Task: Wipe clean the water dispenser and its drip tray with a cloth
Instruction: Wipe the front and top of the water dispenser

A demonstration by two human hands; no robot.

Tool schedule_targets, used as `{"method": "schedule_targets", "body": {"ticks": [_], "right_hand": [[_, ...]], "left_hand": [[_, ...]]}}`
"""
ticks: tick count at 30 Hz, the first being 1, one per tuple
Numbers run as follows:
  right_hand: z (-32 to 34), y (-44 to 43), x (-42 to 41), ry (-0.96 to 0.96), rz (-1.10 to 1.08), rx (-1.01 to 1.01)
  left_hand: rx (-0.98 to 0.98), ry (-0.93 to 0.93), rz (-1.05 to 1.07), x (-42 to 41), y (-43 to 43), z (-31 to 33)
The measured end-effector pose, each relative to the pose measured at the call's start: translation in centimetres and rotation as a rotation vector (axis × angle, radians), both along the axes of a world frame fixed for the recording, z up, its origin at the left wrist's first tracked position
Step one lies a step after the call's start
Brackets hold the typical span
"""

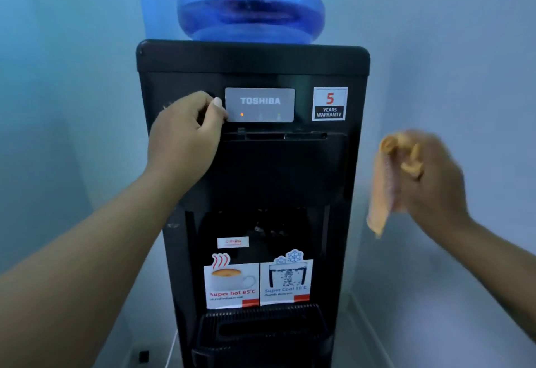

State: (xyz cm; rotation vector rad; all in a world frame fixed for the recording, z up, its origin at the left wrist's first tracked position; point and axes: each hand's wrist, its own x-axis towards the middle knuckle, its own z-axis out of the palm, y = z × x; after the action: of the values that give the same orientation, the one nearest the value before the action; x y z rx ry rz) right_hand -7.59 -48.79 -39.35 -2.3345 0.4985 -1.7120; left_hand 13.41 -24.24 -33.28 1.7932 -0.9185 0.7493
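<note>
Both hands clear of drip tray (261,319) edge.

Glossy black plastic dispenser (290,170), textured orange cloth (383,187)

Readable print on the tall black water dispenser (252,182) in front of you.

You see "TOSHIBA" in pale letters on the grey rectangular display panel (260,104). Right of it, the white square warranty sticker (330,103) reads a red "5" over "YEARS WARRANTY". Lower down, the white card with a coffee cup picture (231,283) says "Super hot 85°C", and the white card with an iced glass picture (286,280) beside it seems to say "Super Cool 10°C". The small white label (233,242) above them is too blurred to read.
</note>
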Motion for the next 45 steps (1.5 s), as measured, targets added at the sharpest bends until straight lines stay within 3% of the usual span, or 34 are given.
{"method": "schedule_targets", "body": {"ticks": [2, 4, 7, 10, 12, 17, 24, 29, 32, 35, 37, 41, 45], "right_hand": [[3.3, 2.7, 0.4, -0.297, 0.064, -0.072], [5.7, 6.7, 2.4, -0.424, 0.200, -0.277], [4.9, 11.1, 7.5, -0.102, 0.365, -0.617], [1.3, 10.1, 10.6, 0.191, 0.186, -0.798], [-0.4, 7.2, 9.4, 0.217, 0.054, -0.895], [-2.1, 2.8, 5.5, 0.211, 0.000, -0.835], [0.2, 11.5, 13.5, 0.065, 0.036, -0.843], [-1.8, 7.0, 11.2, 0.066, 0.073, -0.978], [-3.2, 2.4, 8.4, 0.096, 0.104, -0.872], [-2.3, -0.5, 5.6, 0.005, 0.202, -0.377], [-0.2, -0.7, 5.7, -0.068, 0.209, -0.178], [0.3, -0.3, 9.5, -0.119, 0.075, -0.278], [-7.5, -0.6, 10.2, -0.026, 0.032, -0.184]], "left_hand": [[-0.030, -0.012, -0.006, 0.1, -0.2, -0.2], [-0.045, 0.002, -0.028, 0.4, -0.2, 0.1], [-0.077, 0.094, -0.124, 0.8, -0.3, 0.3], [-0.099, 0.135, -0.169, 1.3, -0.4, 0.4], [-0.080, 0.121, -0.161, 1.5, -0.4, 0.5], [-0.064, 0.117, -0.131, 2.0, -0.6, 0.4], [-0.124, 0.166, -0.230, 2.5, -1.0, 0.7], [0.023, 0.006, -0.025, 2.7, -1.4, 1.1], [0.127, -0.160, 0.171, 1.6, -1.5, 1.1], [0.092, -0.234, 0.247, 0.6, -2.1, 0.1], [0.001, -0.186, 0.224, 0.7, -2.1, -0.3], [0.001, -0.195, 0.177, 0.7, -2.0, -0.2], [0.013, -0.221, 0.244, 0.8, -2.6, 0.2]]}}
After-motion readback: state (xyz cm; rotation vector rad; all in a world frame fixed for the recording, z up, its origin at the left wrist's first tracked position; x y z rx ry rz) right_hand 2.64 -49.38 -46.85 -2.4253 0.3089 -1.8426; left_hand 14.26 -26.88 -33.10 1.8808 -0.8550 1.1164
